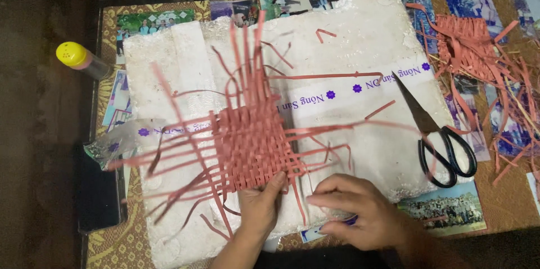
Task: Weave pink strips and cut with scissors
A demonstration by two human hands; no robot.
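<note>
A square mat woven from reddish-brown strips [253, 145] lies on a white foam board [360, 38], with loose strip ends sticking out on all sides. My left hand [259, 207] pinches the mat's near edge, thumb on top. My right hand [360, 210] rests flat on the board just right of the mat, fingers curled toward a strip end at the near edge; I cannot tell if it grips one.
Black-handled scissors [439, 139] lie on the board's right side. A second woven piece with a heap of loose strips [478, 50] sits at the far right. A yellow-capped bottle [79, 58] lies at the left table edge. Photographs [444, 207] lie under the glass tabletop.
</note>
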